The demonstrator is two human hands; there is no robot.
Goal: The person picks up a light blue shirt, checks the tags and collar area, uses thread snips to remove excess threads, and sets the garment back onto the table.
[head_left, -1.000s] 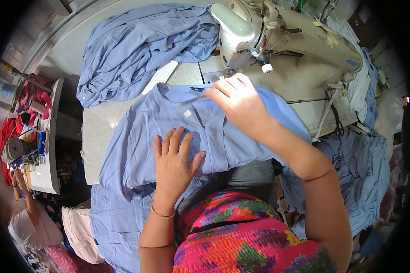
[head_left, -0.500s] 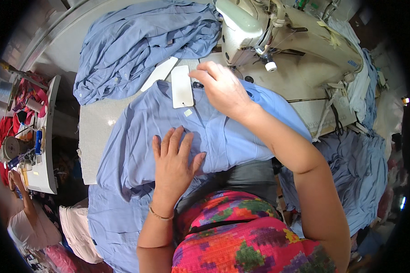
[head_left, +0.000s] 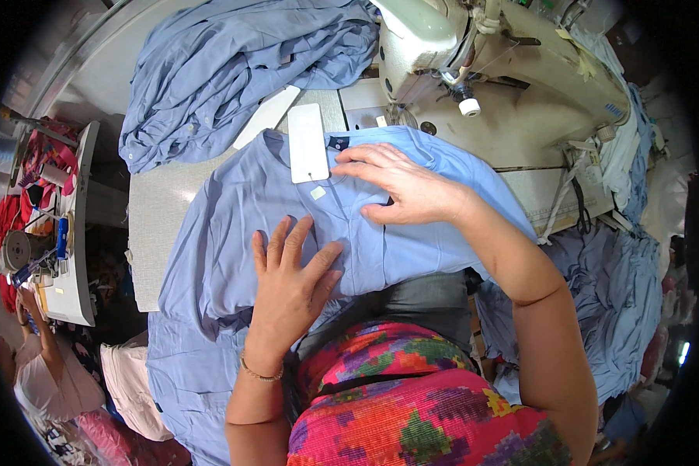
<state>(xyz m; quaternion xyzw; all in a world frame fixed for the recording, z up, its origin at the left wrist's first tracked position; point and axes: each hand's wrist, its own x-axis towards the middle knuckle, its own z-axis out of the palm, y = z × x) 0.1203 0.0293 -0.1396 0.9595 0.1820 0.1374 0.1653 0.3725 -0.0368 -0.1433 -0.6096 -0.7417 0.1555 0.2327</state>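
Note:
A light blue shirt lies spread on the sewing table in front of me, its neckline toward the machine. On its upper front rests a white hang tag on a thin string, with a small pale sticker just below. A dark neck label shows inside the collar. My left hand lies on the shirt front, fingers spread, holding nothing. My right hand is on the shirt to the right of the tag, fingers stretched out and thumb apart, also holding nothing.
A sewing machine stands at the back right. A heap of blue shirts sits at the back left, another white tag beside it. More blue garments hang at the right. At far left, another person works beside another table.
My right hand has come down from the collar, nearer to me, and its fingers have opened out over the shirt. The left hand's fingers have shifted slightly.

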